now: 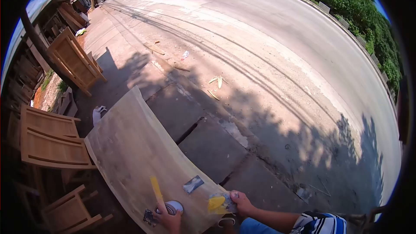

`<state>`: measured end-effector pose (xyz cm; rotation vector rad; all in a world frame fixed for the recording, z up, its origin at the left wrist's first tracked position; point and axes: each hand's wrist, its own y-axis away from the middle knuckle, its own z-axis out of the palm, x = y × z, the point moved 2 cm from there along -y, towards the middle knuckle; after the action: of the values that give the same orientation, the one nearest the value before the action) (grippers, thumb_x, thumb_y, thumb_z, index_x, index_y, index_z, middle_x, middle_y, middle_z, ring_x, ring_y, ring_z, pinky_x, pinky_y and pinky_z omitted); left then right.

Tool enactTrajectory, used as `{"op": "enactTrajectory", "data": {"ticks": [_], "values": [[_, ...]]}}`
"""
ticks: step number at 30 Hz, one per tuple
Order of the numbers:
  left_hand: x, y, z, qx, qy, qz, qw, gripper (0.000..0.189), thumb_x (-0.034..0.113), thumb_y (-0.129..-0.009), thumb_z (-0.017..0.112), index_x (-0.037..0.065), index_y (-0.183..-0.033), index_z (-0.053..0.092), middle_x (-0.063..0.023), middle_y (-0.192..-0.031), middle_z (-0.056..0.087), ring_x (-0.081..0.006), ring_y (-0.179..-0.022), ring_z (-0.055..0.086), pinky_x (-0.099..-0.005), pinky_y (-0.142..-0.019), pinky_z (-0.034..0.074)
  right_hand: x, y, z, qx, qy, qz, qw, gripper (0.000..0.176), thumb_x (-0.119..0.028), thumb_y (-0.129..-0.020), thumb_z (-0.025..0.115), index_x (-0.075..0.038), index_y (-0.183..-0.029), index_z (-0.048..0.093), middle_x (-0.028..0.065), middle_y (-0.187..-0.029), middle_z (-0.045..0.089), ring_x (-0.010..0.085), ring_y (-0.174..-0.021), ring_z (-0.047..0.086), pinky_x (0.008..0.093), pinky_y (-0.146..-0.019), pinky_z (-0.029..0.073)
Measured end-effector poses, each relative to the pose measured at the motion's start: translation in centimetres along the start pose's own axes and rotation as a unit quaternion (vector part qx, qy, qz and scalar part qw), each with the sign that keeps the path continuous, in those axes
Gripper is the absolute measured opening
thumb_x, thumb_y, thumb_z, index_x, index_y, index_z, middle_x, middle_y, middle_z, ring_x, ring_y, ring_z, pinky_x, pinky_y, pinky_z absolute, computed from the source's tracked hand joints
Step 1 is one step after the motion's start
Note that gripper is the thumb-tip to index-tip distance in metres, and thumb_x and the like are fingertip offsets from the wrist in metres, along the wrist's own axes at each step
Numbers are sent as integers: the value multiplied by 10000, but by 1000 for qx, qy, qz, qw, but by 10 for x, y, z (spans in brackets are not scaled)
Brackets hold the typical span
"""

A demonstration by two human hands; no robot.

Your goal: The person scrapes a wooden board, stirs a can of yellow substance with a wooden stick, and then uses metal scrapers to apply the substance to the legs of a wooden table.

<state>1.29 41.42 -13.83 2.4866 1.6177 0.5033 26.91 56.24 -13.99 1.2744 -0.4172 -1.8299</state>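
A large pale wooden panel (143, 151) stretches across in front of me. My left hand (171, 222) is closed at a small round can (175, 207) on the panel's near part, and a yellow strip (156, 187) sticks out beyond its fingers. At the panel's near right edge, my right hand (242, 203) pinches a flat, thin piece (227, 206) bearing a lump of yellow paste (216, 202). Between the hands, slightly farther off, lies a dark blue-grey rectangular piece (193, 185). A dark, speckled piece (150, 218) is left of the can.
Wooden door-like frames (54, 138) stand along the left, with another upright frame (76, 60) beside a post (41, 47). A white bundle (99, 113) shows at the panel's far end. Cracked paving (212, 147) borders the panel, and a road (277, 8) curves beyond.
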Motion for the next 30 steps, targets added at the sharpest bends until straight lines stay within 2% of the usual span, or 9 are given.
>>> {"op": "enactTrajectory", "data": {"ticks": [3,9,13,16,19,21,23,25,30], "values": [[-11,-42,-14,38,27,35,998,1074,310,-626,809,77,-1479,200,-390,-1347,312,-504,-1240,347,-528,-1069,276,-9,10,-5,9,21,-31,999,263,-286,-996,457,-40,-934,527,56,-876,597,143,-795,603,314,-754,508],[-17,-150,-24,103,-25,6,994,968,399,-716,732,173,-1494,203,-336,-1381,265,-508,-1224,334,-575,-994,330,5,15,-11,2,74,-38,997,302,-351,-996,440,-55,-990,505,65,-943,597,164,-846,608,327,-768,505],[-18,-168,-22,57,-11,-24,998,1006,429,-716,734,128,-1496,176,-339,-1381,263,-517,-1228,321,-594,-989,323,26,14,-9,20,86,-24,996,293,-336,-1007,417,-57,-1036,498,67,-992,589,166,-900,597,325,-798,496],[-32,-167,-16,115,15,12,993,1001,453,-731,721,67,-1482,183,-338,-1334,333,-493,-1207,371,-577,-980,351,37,10,2,31,117,-11,993,291,-320,-1015,398,-49,-1051,499,71,-1006,575,169,-927,585,327,-814,489],[-111,-164,-47,202,373,-63,903,983,493,-748,703,-13,-1444,228,-346,-1315,380,-463,-1214,408,-532,-1015,344,33,7,20,37,130,-6,991,293,-324,-1013,396,-51,-1052,493,71,-1013,566,171,-936,577,327,-819,482],[-186,-139,-35,221,351,-185,891,939,488,-753,709,-77,-1379,297,-329,-1293,423,-434,-1211,441,-480,-1030,350,35,3,29,56,124,-3,991,293,-328,-1011,399,-53,-1050,491,69,-1008,557,167,-928,571,321,-817,479],[-239,-110,16,56,188,-275,941,900,464,-734,750,-83,-1327,352,-297,-1271,464,-392,-1204,477,-447,-975,424,40,-4,35,23,148,3,989,286,-321,-1009,405,-52,-1051,490,68,-1008,558,166,-931,572,325,-819,480],[-246,-78,62,50,83,-301,949,882,424,-706,780,-100,-1287,373,-296,-1240,462,-432,-1162,484,-473,-948,436,46,-15,27,-16,178,3,984,293,-326,-1009,400,-50,-1056,487,72,-1011,559,169,-933,578,333,-814,488],[-224,-75,67,31,163,-356,920,972,411,-605,859,-87,-1282,372,-286,-1254,489,-393,-1156,521,-449,-935,462,56,-27,53,-71,253,-12,965,353,-365,-1009,408,-26,-1032,504,76,-945,573,152,-844,586,299,-775,485]]}}
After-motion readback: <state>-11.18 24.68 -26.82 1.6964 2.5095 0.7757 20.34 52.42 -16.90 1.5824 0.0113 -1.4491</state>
